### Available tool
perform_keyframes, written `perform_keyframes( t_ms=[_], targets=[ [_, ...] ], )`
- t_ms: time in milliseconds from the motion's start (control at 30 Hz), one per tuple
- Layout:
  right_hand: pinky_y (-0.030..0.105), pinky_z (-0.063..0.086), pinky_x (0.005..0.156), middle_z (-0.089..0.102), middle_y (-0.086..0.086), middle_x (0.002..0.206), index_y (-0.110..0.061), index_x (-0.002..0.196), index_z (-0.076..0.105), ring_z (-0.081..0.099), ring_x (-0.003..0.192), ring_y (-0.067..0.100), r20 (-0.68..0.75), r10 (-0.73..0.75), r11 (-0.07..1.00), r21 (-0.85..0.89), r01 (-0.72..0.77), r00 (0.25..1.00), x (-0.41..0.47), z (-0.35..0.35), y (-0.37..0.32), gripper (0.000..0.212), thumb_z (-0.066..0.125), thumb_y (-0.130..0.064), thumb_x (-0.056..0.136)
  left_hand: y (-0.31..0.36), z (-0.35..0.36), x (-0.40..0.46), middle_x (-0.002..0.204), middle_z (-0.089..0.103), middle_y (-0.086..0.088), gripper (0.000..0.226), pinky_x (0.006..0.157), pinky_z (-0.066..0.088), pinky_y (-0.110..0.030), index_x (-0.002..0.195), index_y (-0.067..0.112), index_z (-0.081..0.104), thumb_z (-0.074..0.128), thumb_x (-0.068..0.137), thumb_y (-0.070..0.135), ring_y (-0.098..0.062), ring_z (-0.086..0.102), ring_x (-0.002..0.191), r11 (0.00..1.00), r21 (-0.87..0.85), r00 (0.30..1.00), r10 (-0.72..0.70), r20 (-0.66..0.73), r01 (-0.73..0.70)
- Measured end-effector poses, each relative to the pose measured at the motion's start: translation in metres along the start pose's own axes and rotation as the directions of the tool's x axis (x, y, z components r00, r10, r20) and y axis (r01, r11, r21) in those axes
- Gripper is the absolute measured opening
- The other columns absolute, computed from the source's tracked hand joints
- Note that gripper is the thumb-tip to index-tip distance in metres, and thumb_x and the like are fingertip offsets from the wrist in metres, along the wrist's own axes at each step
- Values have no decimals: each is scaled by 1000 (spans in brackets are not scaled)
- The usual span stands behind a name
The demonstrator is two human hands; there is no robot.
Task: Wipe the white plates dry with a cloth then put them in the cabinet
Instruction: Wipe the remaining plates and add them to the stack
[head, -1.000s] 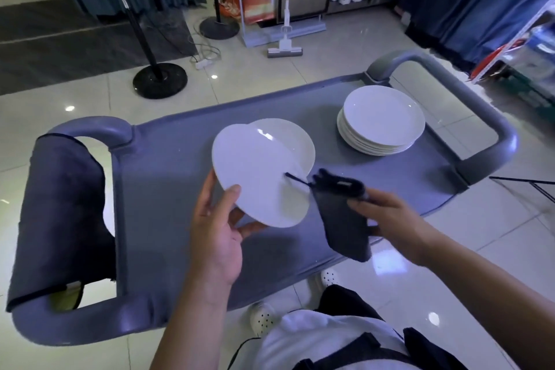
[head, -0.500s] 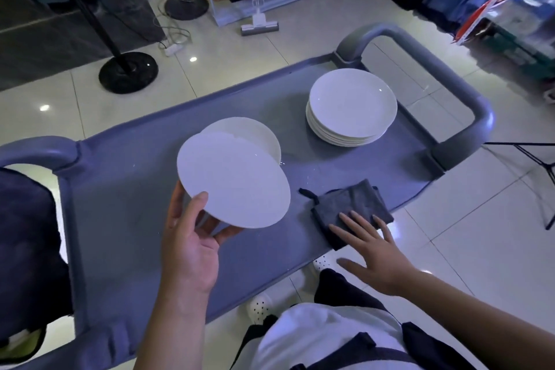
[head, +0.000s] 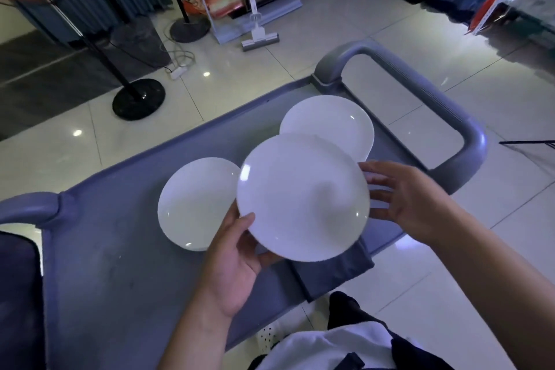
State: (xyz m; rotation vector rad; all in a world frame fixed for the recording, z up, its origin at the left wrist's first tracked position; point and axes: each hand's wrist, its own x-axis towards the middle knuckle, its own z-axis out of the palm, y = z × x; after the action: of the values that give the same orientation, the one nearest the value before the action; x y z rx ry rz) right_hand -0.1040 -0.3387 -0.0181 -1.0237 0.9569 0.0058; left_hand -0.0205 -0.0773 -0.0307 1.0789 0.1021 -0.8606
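My left hand (head: 232, 261) grips a white plate (head: 303, 197) by its near-left rim, thumb on top, and holds it above the grey cart top (head: 114, 249). My right hand (head: 408, 201) is at the plate's right edge with fingers spread and straight, fingertips close to the rim. A second white plate (head: 195, 204) lies on the cart to the left. A stack of white plates (head: 327, 123) sits farther back, partly hidden by the held plate. The dark grey cloth (head: 333, 273) lies on the cart's near edge under the held plate.
The cart has curved grey handles at the right (head: 456, 129) and left (head: 27, 207). A dark cloth (head: 18, 294) hangs over the left end. On the tiled floor beyond stand black round-based stands (head: 138, 102), a power strip (head: 179, 72) and a mop (head: 259, 39).
My right hand put the cloth down on the cart and has risen to the plate's right edge. The left hand has carried the plate to the right and closer to me.
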Motion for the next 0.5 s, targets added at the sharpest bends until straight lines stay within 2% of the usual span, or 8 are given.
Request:
perform_keyframes(
  t_ms=[67,133,200,233,300,367,400,500],
  targets=[
    [47,57,82,64,12,97,-6,108,73,65,84,29,-17,3,1000,-10,-3,1000,15,-17,-10,27,65,-26,92,0,12,16,134,68,2,43,74,61,-45,137,27,63,52,98,11,-22,65,119,994,101,999,-38,-30,41],
    [41,57,73,63,10,92,-8,103,72,65,77,27,-24,-8,999,-34,8,1000,29,-27,-21,22,64,-27,93,0,24,34,128,71,1,40,77,61,-49,128,24,69,50,101,1,-19,67,119,968,243,996,-44,-74,60],
    [38,54,69,63,7,87,-12,100,70,65,73,24,-34,-49,998,-41,47,998,45,-32,-35,18,63,-27,94,-2,38,56,123,73,-5,41,76,62,-46,121,21,72,50,100,-6,-21,70,112,941,335,991,-15,-131,59],
    [38,53,70,64,6,88,-15,103,69,65,76,24,-34,-86,995,-45,84,996,54,-33,-43,18,64,-28,92,-3,44,67,122,72,-11,41,74,62,-42,120,20,73,51,99,-8,-21,71,108,928,369,987,10,-162,51],
    [38,52,79,67,4,101,-25,117,67,66,92,24,-13,-189,979,-80,188,982,75,-35,-54,38,68,-33,80,-3,56,90,119,69,-22,42,72,62,-36,114,23,73,54,96,-10,-24,72,102,900,435,968,76,-239,37],
    [33,50,88,69,0,117,-34,128,64,64,109,20,9,-276,953,-128,275,961,96,-36,-61,53,69,-34,76,-1,65,114,111,69,-22,45,70,62,-32,107,30,72,56,94,-11,-23,72,95,879,477,943,136,-304,27],
    [28,47,87,67,-1,124,-36,132,62,62,112,15,30,-308,940,-146,309,951,106,-36,-61,53,70,-30,80,-1,68,125,107,68,-19,46,70,62,-31,109,30,71,56,94,-11,-21,73,92,869,495,935,155,-319,25],
    [17,42,79,59,-1,128,-36,138,55,58,115,10,84,-359,916,-159,369,929,129,-32,-58,51,66,-17,92,-3,70,152,104,69,-13,52,74,64,-35,135,21,64,53,95,-10,-19,73,92,827,559,924,170,-344,56]
  ],
)
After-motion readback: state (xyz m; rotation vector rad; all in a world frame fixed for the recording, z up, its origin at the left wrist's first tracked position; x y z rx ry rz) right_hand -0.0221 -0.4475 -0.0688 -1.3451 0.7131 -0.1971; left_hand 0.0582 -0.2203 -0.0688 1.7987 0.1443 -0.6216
